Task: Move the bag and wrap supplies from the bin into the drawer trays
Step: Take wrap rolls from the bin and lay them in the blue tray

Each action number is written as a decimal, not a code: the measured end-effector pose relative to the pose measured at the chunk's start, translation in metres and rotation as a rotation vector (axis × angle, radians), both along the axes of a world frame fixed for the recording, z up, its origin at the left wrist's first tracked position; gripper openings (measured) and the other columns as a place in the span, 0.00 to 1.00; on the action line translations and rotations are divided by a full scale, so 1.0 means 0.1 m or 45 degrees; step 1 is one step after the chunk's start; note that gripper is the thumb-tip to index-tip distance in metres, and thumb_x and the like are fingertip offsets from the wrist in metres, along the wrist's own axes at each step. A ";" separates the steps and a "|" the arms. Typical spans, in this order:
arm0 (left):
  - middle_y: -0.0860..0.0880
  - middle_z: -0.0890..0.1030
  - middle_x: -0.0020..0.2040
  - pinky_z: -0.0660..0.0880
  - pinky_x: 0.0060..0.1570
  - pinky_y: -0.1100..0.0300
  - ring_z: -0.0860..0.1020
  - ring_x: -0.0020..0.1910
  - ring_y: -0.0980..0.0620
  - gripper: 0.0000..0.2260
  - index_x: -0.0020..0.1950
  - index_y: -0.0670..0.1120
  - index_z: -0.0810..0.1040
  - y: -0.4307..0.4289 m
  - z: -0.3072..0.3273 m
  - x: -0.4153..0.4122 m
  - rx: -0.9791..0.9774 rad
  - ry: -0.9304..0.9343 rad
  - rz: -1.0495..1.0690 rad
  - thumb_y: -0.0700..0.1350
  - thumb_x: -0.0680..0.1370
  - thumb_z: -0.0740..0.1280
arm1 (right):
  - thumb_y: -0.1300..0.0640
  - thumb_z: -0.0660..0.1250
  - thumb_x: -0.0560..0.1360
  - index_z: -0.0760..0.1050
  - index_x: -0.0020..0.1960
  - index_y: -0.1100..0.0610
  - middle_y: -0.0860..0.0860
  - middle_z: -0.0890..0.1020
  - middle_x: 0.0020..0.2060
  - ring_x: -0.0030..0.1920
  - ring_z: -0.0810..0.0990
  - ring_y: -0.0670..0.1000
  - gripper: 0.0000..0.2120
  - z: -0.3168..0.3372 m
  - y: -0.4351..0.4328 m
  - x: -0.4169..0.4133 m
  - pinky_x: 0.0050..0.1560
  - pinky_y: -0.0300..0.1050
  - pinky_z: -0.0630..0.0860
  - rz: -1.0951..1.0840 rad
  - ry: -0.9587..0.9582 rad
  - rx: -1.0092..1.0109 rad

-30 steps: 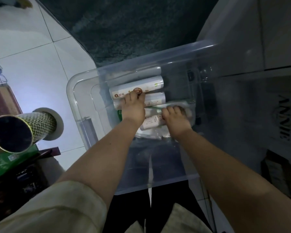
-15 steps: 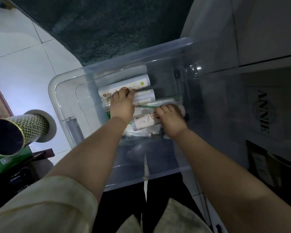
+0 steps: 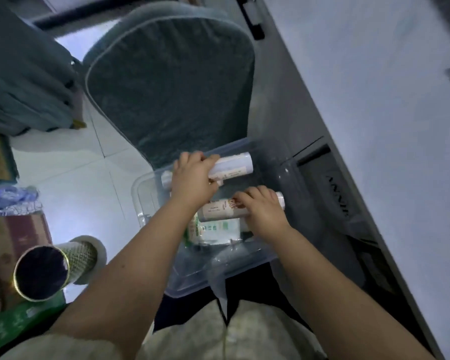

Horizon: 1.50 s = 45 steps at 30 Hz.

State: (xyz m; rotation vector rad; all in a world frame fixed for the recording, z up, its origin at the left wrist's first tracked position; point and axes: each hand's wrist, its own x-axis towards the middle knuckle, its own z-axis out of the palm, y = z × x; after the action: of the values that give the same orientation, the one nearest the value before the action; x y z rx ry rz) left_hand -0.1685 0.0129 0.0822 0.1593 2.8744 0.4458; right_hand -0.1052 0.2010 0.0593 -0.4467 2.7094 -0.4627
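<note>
A clear plastic bin (image 3: 146, 193) sits on the floor in front of my knees. My left hand (image 3: 192, 178) grips a large white roll (image 3: 231, 166) and holds it above the bin's far side. My right hand (image 3: 263, 211) holds a second white roll (image 3: 218, 209) with a printed label, lifted over the bin's middle. Below the rolls, a flat green-and-white pack (image 3: 213, 229) lies on the bin's floor. The drawer trays are not in view.
A grey cushioned chair (image 3: 172, 81) stands just behind the bin. A white cabinet (image 3: 374, 100) with a dark open compartment (image 3: 335, 193) runs along the right. A patterned tube (image 3: 50, 268) and boxes sit at the left on the tiled floor.
Both hands have lifted out of the bin, each with a roll in it. The view has tilted up, and the chair and cabinet front now show.
</note>
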 end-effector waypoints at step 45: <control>0.51 0.73 0.60 0.57 0.63 0.49 0.67 0.60 0.48 0.26 0.68 0.59 0.71 2.42 1.85 4.82 0.582 0.221 -1.866 0.47 0.71 0.72 | 0.59 0.72 0.66 0.74 0.63 0.45 0.46 0.78 0.57 0.60 0.71 0.52 0.26 1.75 -0.08 5.93 0.62 0.49 0.54 -2.216 0.382 0.522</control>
State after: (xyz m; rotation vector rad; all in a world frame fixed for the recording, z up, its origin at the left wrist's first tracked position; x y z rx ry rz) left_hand 0.3131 0.2552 0.2671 2.1451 1.9092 0.6868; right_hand 0.4878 0.1927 0.2347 2.1549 2.5787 -0.1491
